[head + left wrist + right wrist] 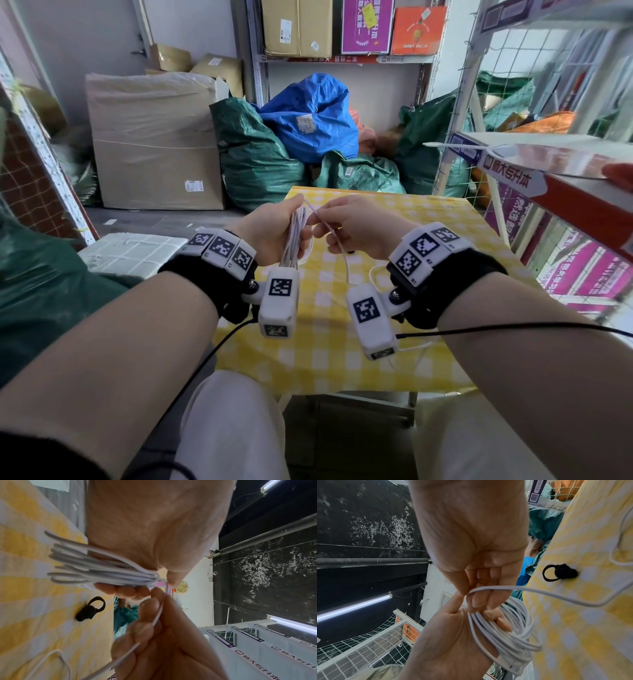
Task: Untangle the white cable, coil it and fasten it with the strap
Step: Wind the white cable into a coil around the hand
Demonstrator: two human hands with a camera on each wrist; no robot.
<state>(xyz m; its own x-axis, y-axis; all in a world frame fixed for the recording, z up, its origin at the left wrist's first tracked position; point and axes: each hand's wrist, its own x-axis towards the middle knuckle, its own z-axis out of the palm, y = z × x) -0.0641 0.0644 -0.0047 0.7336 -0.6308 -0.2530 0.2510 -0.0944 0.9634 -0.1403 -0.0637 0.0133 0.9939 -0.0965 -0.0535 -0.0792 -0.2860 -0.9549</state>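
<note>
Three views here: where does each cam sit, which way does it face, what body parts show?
Head: on the head, looking forward and down at the yellow checked table; both forearms and hands show.
Left wrist: under the left hand, looking along the palm at the white cable coil it grips.
Right wrist: under the right hand, which pinches the loose strand.
Both wrist views share the black strap lying on the table.

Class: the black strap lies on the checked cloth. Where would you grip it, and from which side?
Judging by its pose, pinch the open loop end of the black strap from above: the loop lies flat on the checked cloth, clear of the white cable.
</note>
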